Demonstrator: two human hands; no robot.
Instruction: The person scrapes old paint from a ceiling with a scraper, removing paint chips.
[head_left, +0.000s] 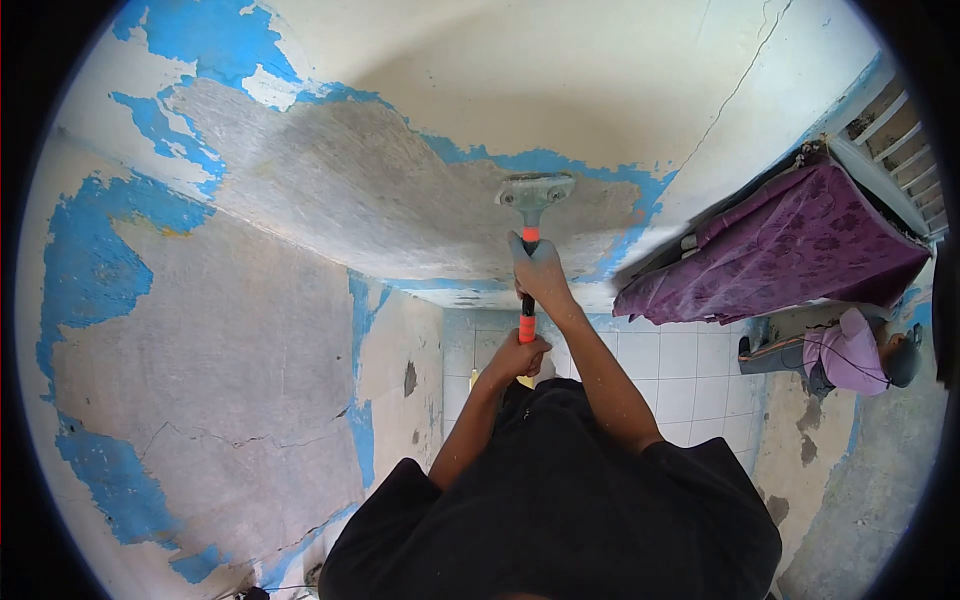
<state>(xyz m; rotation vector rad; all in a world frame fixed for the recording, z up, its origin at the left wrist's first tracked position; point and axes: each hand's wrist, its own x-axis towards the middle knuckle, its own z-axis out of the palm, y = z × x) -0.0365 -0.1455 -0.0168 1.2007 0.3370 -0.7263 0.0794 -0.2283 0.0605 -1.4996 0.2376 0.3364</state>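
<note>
A long-handled scraper (528, 215) with a wide metal head and orange-and-black grip is held in both hands. Its head lies against the wall (400, 190), on a bare grey area just below a ragged edge of blue paint. My right hand (541, 272) is closed round the upper handle, close under the head. Lower down, my left hand (518, 358) is wrapped round the handle's end near the orange grip. Cream coating surrounds the blue and grey patches.
A purple patterned cloth (780, 245) hangs at the right beside a white barred frame (900, 150). Below it another person (850, 350) in a pink top stands by the far wall. White floor tiles (680, 375) show behind my arms. Cracks run across both walls.
</note>
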